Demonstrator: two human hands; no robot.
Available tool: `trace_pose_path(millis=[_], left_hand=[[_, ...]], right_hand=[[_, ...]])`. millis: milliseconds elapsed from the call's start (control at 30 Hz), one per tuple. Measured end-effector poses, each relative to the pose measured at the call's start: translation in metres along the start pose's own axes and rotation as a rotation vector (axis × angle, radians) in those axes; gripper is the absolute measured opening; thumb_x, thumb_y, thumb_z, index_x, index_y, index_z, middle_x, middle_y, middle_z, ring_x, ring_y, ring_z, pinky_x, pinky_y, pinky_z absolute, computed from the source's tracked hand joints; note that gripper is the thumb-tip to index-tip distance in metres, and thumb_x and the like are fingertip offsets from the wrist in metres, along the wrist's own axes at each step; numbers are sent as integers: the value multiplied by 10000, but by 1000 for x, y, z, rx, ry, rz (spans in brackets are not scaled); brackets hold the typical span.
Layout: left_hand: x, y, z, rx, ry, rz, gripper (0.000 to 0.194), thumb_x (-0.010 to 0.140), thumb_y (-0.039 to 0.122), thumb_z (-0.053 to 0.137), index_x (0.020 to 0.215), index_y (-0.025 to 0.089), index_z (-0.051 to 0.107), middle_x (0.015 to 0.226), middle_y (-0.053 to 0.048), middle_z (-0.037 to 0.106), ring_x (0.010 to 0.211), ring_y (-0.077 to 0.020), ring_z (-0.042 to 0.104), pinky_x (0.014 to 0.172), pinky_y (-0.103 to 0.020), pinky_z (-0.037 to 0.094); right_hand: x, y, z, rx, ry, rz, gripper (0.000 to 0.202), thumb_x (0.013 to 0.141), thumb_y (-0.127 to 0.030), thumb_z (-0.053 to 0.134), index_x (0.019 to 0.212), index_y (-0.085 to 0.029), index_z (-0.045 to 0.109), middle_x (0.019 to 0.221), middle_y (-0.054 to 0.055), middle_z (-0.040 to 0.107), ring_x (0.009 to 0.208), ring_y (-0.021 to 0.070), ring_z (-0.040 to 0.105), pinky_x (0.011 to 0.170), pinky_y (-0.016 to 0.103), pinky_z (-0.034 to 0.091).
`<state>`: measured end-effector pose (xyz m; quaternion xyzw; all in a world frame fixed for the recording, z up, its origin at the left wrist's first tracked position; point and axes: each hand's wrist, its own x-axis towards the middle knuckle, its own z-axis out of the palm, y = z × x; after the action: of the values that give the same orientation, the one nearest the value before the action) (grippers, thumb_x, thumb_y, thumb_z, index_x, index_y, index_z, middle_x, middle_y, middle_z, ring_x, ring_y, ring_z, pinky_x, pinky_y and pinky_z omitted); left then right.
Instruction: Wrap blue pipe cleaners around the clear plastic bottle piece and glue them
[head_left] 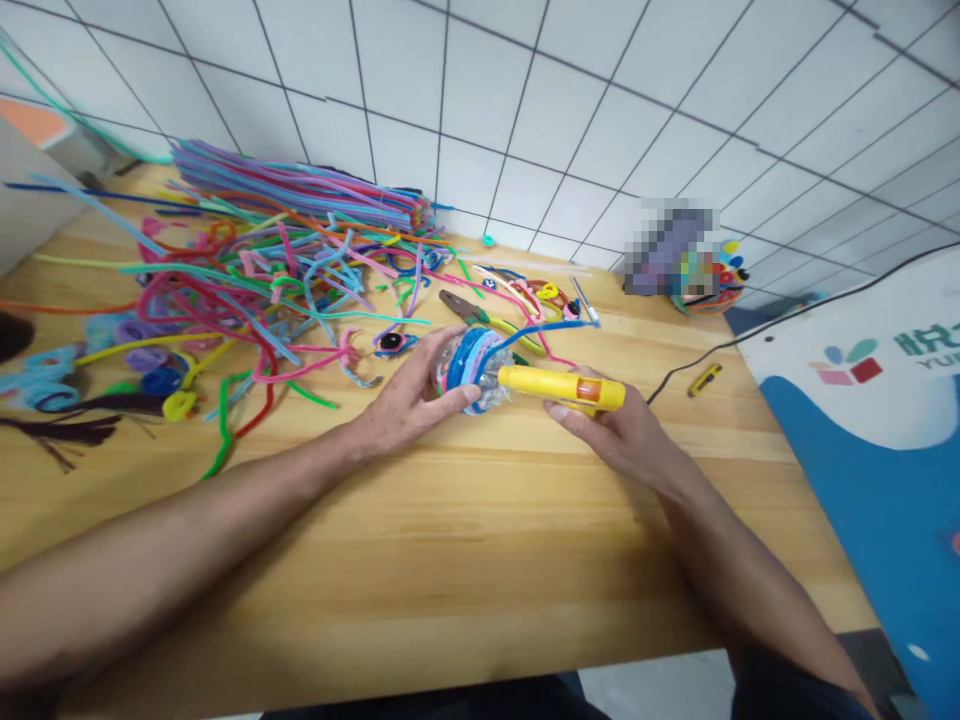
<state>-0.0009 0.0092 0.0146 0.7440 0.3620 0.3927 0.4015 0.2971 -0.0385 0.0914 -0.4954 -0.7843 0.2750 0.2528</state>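
My left hand (426,392) is wrapped round a clear plastic piece, perhaps a bottle part, wound with blue, pink and light-blue pipe cleaners (469,362). A loose dark-blue pipe-cleaner end (551,327) sticks out from it to the right. In my right hand (622,430) is a yellow hot glue gun (555,384), its nozzle pointing left at the wound piece, touching or very close to it. Just behind the piece lie pliers (472,308) with yellow-green handles.
Loose, curled pipe cleaners (247,290) cover the table's left, with a bundle (300,185) of straight ones behind. A utility knife (705,380) and a black cord (679,362) lie at the right. A basket (709,295) stands by the tiled wall (480,110).
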Motion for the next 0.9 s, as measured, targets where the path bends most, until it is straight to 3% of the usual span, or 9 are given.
trace_pose_path(millis=[200,600,900], left_hand=[[1,0,0,35,8,61,746,1014,585,703,1622,241,441,1642,-153,553,1516,-356,560,1318,-549,442],[3,-3,4,6,28,102,761,1002,589,711,1622,232,453,1649,-170,557,1530,-369,550,1321,-577,440],[3,-6,5,19,38,126,756,1007,579,715,1617,222,448,1642,-180,558,1521,-369,558,1313,-578,449]], right_hand=[[-2,11,1,42,30,36,318,1037,-556,679,1076,-245,731,962,58,765,876,250,731,795,373,615],[-3,8,-1,92,33,75,324,1014,-563,718,938,-249,733,831,30,691,709,195,625,595,299,540],[-4,8,-1,140,-1,100,362,1006,-597,726,980,-237,761,868,39,721,744,195,669,627,288,574]])
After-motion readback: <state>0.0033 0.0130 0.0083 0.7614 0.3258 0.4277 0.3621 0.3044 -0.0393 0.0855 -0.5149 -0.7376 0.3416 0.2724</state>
